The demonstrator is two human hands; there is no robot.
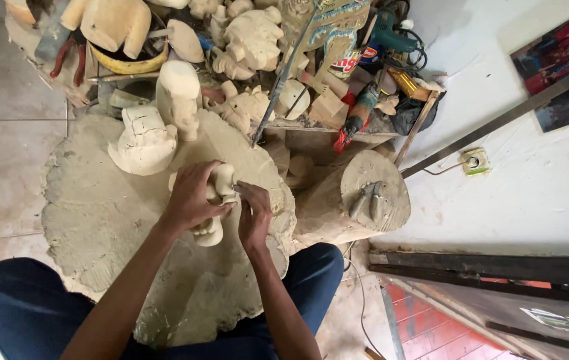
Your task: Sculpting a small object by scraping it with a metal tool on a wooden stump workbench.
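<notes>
My left hand (190, 198) is wrapped around a small pale wooden carving (218, 200), holding it over a big round wooden stump (98, 213) that serves as a work block. My right hand (254, 212) presses against the carving's right side with fingers bent; whether it holds a small tool is hidden. Both forearms reach in from the bottom, between my knees in dark blue trousers.
Two larger unfinished pale carvings (144, 140) (179, 97) stand on the stump's far side. Behind them lies a heap of carved pieces, a long metal rod (278, 87) and power tools. A smaller log (364, 197) with pliers on top is at right, beside the white wall.
</notes>
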